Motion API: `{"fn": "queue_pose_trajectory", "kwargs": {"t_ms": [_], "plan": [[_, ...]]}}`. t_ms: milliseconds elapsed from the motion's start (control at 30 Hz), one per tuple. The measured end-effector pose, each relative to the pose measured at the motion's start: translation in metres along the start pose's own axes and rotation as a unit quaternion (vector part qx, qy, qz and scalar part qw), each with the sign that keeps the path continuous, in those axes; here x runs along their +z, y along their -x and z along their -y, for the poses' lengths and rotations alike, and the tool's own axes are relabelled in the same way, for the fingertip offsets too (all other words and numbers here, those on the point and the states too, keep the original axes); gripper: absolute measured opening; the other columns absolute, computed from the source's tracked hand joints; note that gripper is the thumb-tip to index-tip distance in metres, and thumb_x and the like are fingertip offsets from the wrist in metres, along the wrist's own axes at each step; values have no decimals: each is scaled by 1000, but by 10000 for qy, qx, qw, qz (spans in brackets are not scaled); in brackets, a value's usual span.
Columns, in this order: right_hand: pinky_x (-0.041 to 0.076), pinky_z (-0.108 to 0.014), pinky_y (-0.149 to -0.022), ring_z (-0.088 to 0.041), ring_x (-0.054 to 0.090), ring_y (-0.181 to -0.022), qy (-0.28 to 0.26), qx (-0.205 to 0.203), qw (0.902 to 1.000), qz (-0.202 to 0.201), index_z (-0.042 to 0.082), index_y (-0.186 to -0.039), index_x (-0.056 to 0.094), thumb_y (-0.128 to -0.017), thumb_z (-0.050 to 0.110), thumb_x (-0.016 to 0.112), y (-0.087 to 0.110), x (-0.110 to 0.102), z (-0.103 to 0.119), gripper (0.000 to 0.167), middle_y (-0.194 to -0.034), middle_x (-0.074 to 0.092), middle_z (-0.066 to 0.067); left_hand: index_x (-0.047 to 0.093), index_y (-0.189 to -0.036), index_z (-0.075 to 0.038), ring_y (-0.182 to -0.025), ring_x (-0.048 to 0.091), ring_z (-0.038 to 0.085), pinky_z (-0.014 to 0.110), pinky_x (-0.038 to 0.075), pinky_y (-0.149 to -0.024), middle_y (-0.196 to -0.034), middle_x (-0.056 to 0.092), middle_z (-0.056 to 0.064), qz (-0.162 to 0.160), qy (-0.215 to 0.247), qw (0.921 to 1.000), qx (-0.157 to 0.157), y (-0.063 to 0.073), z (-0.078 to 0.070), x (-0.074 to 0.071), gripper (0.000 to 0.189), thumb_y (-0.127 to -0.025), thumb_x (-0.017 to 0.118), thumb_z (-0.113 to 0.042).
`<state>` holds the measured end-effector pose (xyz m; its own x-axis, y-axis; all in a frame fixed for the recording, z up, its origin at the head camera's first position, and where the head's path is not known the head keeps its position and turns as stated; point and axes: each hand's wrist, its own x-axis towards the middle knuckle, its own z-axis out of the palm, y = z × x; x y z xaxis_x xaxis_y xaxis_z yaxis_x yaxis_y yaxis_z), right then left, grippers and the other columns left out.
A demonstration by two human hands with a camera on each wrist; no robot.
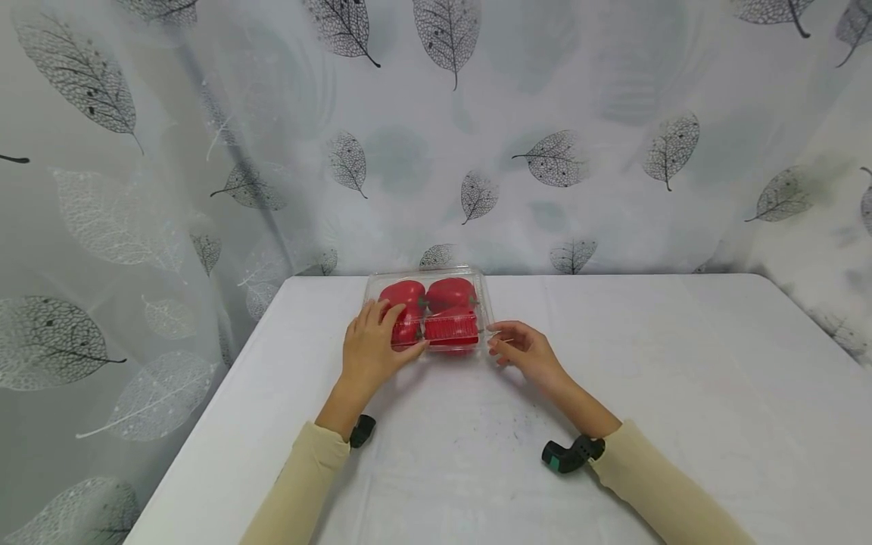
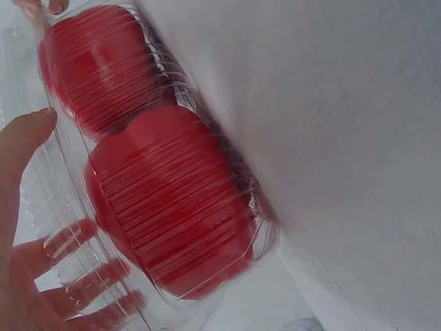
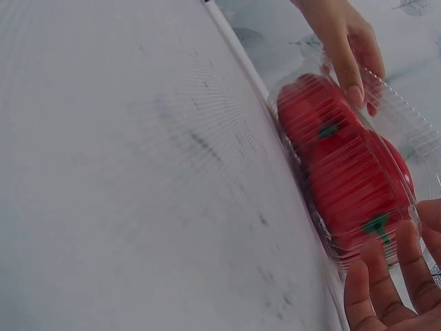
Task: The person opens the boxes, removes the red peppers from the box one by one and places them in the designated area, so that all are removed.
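Note:
A clear plastic clamshell box (image 1: 371,286) sits at the table's far edge. Several red bell peppers (image 1: 451,291) with green stems fill it. My left hand (image 1: 368,350) holds the box at its left side. In the left wrist view the thumb (image 2: 31,131) presses the rim while the other fingers show through the clear plastic. My right hand (image 1: 533,354) is at the box's front right corner, fingers loosely bent and spread. In the right wrist view its fingertips (image 3: 408,234) are right at the box's end wall, near a green stem (image 3: 377,226).
The box stands on a white-covered table (image 1: 654,363), close to its back edge. Behind hangs a pale curtain (image 1: 409,151) printed with leaves. Each wrist wears a black camera mount; the right one (image 1: 572,453) hangs low over the cloth.

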<state>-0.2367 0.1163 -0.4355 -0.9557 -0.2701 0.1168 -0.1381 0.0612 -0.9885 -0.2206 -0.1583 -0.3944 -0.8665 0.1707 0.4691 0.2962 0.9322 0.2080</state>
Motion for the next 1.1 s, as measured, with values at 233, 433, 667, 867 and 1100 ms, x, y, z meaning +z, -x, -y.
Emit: {"fn": "queue_pose_trajectory", "kwargs": {"t_ms": [233,433,667,867,1100], "plan": [[58,-29,-74,-16,68,-87,-153,243,9996,-59,-5,-125,56,-96,16,63,-2,1,0,36,-103,63,-6,59,-129,-11,-130,46,38,56,45,-100,-133,55,16,5,16,10000,-26,-1,0,-2,68,-76,78,-51],[59,-29,-73,-17,69,-86,-285,250,9993,-48,-6,-123,56,-95,14,64,-2,4,0,35,-100,63,-5,59,-129,-10,-132,45,39,59,48,-94,-135,55,17,74,169,9998,-53,-1,1,-3,69,-76,79,-49],[58,-29,-70,-13,68,-85,-265,249,9993,-47,-5,-121,56,-94,11,64,0,6,1,32,-98,64,-4,61,-127,-8,-132,45,39,59,51,-90,-133,56,17,-3,240,9997,44,0,4,-3,67,-76,80,-47],[58,-29,-71,-13,68,-85,-263,214,9994,15,-6,-122,56,-95,12,64,-1,6,0,34,-100,63,-6,64,-123,-9,-128,50,38,55,54,-85,-129,60,15,-213,186,9993,229,0,6,-3,62,-75,82,-44],[58,-29,-72,-15,68,-86,-279,205,9994,60,-6,-122,55,-95,13,64,-1,4,0,35,-104,63,-12,65,-122,-11,-127,52,40,52,57,-81,-127,61,14,-332,202,9983,432,0,11,-2,58,-75,82,-41]]}}
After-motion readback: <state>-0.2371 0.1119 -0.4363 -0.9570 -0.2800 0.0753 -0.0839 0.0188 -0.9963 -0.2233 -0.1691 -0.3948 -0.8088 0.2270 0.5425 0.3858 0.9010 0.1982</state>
